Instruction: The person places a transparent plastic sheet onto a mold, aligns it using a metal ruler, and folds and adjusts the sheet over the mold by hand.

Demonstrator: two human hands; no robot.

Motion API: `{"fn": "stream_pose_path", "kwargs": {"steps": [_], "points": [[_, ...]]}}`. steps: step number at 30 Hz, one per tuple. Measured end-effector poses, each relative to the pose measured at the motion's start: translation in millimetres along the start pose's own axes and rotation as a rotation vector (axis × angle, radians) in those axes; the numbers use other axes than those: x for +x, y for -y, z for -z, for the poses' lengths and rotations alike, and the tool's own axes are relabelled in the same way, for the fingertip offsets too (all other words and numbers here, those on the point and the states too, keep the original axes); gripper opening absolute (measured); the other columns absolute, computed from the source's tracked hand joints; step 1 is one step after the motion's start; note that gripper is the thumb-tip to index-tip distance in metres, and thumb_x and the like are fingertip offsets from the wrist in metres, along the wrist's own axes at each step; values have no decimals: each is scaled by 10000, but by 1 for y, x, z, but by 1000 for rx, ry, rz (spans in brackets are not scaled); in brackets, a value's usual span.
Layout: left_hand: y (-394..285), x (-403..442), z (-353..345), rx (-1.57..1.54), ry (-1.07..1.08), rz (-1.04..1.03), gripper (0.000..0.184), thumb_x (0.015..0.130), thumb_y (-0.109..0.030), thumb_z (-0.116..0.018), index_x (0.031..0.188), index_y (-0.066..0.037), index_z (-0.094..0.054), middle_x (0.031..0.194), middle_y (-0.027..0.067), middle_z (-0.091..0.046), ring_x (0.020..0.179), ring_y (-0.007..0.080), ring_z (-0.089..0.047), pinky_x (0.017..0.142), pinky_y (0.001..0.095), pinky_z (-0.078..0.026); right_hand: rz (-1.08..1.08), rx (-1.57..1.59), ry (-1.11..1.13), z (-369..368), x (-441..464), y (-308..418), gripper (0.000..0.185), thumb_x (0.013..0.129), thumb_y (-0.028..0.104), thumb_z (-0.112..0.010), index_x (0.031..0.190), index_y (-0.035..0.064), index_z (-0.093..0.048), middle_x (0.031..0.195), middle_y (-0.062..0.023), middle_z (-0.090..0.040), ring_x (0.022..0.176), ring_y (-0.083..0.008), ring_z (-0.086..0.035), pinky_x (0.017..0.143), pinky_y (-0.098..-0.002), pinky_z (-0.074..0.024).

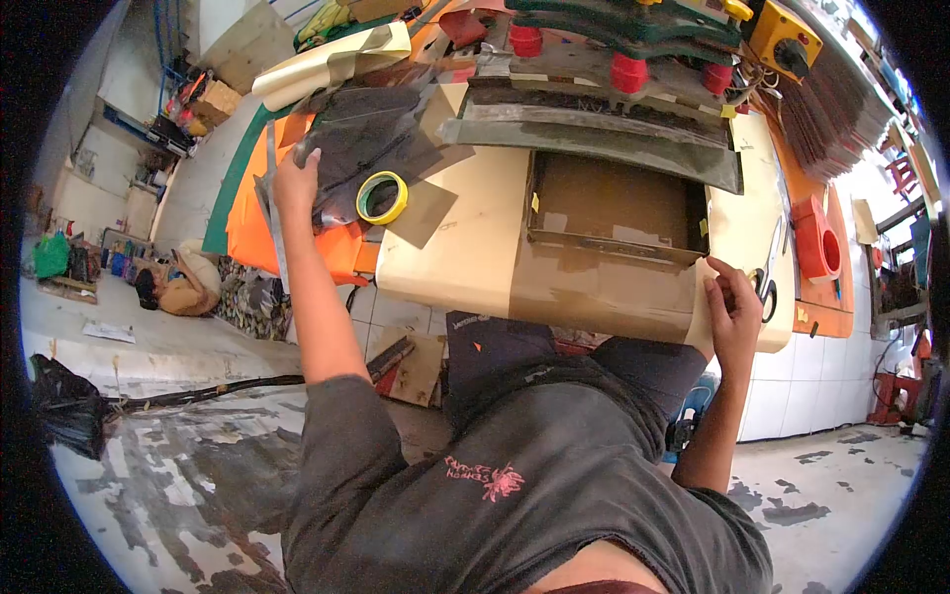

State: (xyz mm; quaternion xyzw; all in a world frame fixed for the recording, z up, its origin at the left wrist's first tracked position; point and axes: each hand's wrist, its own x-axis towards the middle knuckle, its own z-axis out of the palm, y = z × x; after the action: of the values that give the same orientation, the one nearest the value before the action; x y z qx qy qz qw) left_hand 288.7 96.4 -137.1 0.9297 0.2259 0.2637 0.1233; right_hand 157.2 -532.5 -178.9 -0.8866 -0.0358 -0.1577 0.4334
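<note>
My left hand (295, 188) reaches to the far left of the table, closed at the edge of a dark plastic sheet (361, 124) in a loose pile; its thumb shows, the other fingers are partly hidden. A narrow grey strip (276, 233) hangs beside that wrist. Right of the sheets lies a yellow roll of tape (403, 198). My right hand (734, 305) has loosely bent, parted fingers, with a fingertip touching the near right corner of a shallow brown rectangular frame (614, 241). Just right of this hand are black-handled scissors (767, 289).
A green press-like machine (623, 40) with red cylinders stands over the table's back, with a yellow control box (785, 48) beside it. A red tape dispenser (816, 243) sits at right. Orange sheeting (259, 233) covers the left edge. Another person (185, 282) is on the floor at far left.
</note>
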Motion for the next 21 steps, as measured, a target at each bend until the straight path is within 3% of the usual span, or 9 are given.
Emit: {"fn": "stream_pose_path", "kwargs": {"steps": [1,3,4,7,9,13,19,21], "points": [[0,5,-1,0,0,-2,519,873,-401,-657,1220,-16,-622,1139,198,-674,1075,328,-644,911,384,-489,2,12,3,0,0,0,245,911,23,-606,1153,5,-647,819,-29,-578,725,-88,-504,668,-228,-429],[-1,16,-5,260,98,230,619,825,-449,-687,1286,-52,-572,1223,203,-633,1172,368,-581,977,491,-432,-30,30,13,1,1,0,250,908,47,-609,1152,12,-646,858,-68,-601,753,-137,-542,709,-264,-449],[15,26,-19,260,101,227,619,825,-449,-687,1286,-52,-572,1223,203,-633,1172,368,-581,977,491,-432,-61,48,27,2,0,1,255,904,71,-612,1152,19,-645,896,-108,-624,781,-186,-580,749,-299,-469],[49,42,-55,214,59,82,627,804,-440,-714,1314,-113,-551,1291,197,-593,1235,383,-528,1015,568,-359,-53,9,39,5,1,5,255,903,77,-617,1150,20,-647,902,-108,-625,791,-185,-586,759,-296,-472],[47,46,-60,257,81,206,612,795,-420,-726,1318,-152,-554,1312,177,-584,1250,405,-504,1030,600,-309,-52,10,42,4,2,4,255,902,81,-619,1149,20,-647,907,-108,-627,789,-184,-586,755,-296,-472],[30,38,-43,262,154,186,576,797,-405,-727,1301,-175,-569,1290,145,-607,1232,370,-530,1036,571,-313,-40,14,32,3,1,2,253,901,88,-624,1143,18,-649,906,-106,-626,786,-181,-585,743,-293,-469],[33,44,-40,254,173,278,334,814,-378,-712,1058,-150,-716,1134,126,-689,1123,326,-616,970,574,-366,-36,20,15,1,1,0,238,898,79,-622,1125,13,-655,859,-99,-610,743,-178,-560,713,-288,-457],[27,40,-38,261,19,242,298,835,-385,-689,997,-141,-739,1044,124,-710,1055,333,-644,908,595,-396,-23,25,12,1,2,1,235,895,70,-621,1120,11,-656,849,-97,-606,734,-176,-554,709,-287,-455]]}}
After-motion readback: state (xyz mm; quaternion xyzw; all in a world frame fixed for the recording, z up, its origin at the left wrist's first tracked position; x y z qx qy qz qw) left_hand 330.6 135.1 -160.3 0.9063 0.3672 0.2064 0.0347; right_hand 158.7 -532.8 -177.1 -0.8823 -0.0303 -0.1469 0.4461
